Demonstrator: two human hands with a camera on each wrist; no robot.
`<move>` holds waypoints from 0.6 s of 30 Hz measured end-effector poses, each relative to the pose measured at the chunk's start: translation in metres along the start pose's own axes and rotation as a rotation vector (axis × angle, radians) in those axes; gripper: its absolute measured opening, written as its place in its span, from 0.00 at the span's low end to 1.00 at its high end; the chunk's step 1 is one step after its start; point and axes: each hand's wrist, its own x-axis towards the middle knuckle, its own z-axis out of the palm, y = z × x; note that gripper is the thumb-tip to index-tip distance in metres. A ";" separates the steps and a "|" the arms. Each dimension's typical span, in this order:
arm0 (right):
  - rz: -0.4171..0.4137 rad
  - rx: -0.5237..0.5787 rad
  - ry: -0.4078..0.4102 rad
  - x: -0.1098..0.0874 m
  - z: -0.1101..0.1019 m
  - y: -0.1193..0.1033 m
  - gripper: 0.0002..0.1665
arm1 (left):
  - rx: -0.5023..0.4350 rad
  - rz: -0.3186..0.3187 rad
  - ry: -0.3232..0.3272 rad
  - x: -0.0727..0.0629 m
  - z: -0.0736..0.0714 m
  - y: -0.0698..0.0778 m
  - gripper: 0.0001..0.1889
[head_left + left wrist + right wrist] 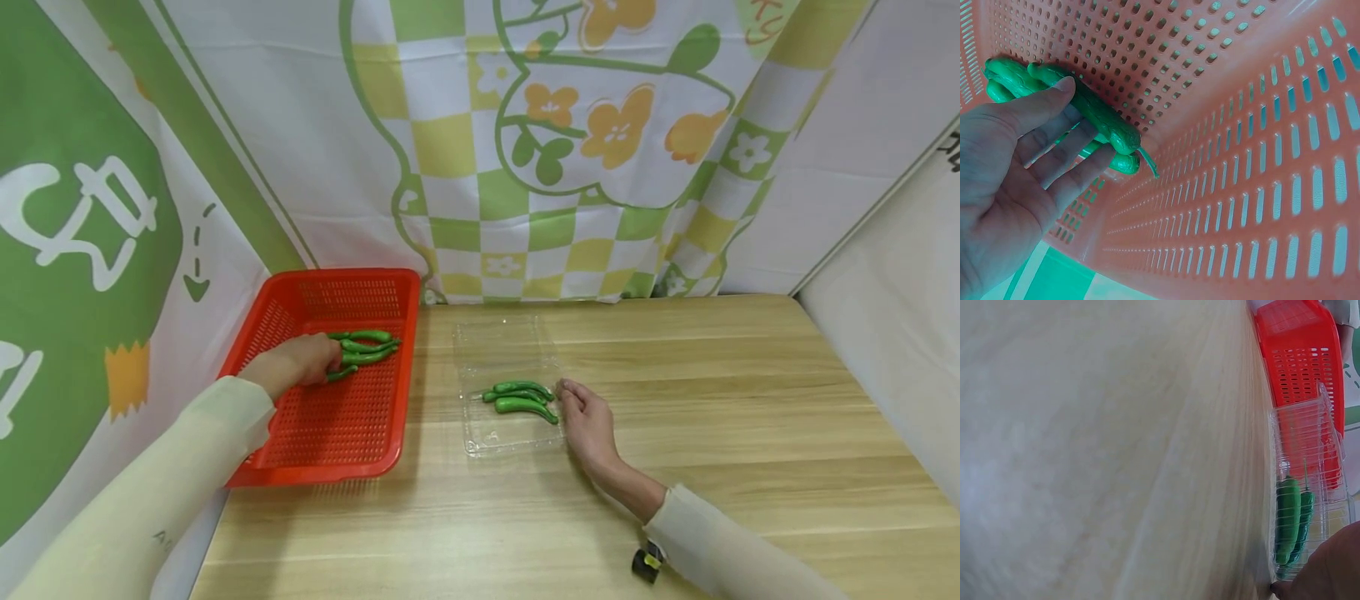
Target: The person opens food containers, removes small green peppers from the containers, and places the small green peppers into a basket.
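Left grip [1019, 147]: I'm pinching a slender, glossy green pepper [1100, 115], likely light, firm, slick, best held mid-body; right grip [591, 425] is pinching clear plastic box [480, 437].

The red basket [322, 477] admits entry from above, over its rim; its slotted walls bar sideways access, and the left sleeve [150, 492] crosses its left rim. Inside, a bare stretch of basket floor lies in front of the green peppers [367, 357] and the left grip [303, 358]. A narrow lane of desk [435, 400] separates the basket from the clear box [517, 443], whose front part is reachable from above. Behind the boxed peppers [521, 405], the lid [498, 343] takes up the rear side; the right grip [590, 425] blocks the right edge. Broad passage extends farther right, bounded by the back cloth [480, 208].
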 end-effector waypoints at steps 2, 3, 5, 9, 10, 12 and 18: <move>0.001 0.006 -0.001 0.000 0.000 0.000 0.22 | 0.006 -0.006 0.002 -0.001 0.000 0.000 0.08; 0.001 0.010 -0.002 0.000 0.000 0.000 0.22 | 0.010 -0.006 0.004 -0.001 0.000 0.000 0.08; -0.001 0.012 -0.005 -0.001 -0.001 0.000 0.22 | 0.011 -0.012 0.006 -0.001 0.000 0.000 0.08; 0.000 0.015 -0.008 -0.002 -0.001 -0.001 0.22 | 0.025 -0.017 0.006 -0.002 0.001 0.000 0.08; 0.000 0.013 -0.008 -0.002 -0.001 -0.001 0.22 | 0.031 -0.017 0.005 -0.001 0.001 0.000 0.08; 0.001 0.013 -0.009 -0.002 0.000 -0.001 0.22 | 0.049 -0.012 0.006 -0.001 0.002 -0.001 0.07; 0.004 0.010 -0.010 -0.002 -0.001 -0.001 0.22 | 0.050 -0.034 0.016 -0.001 0.002 -0.002 0.06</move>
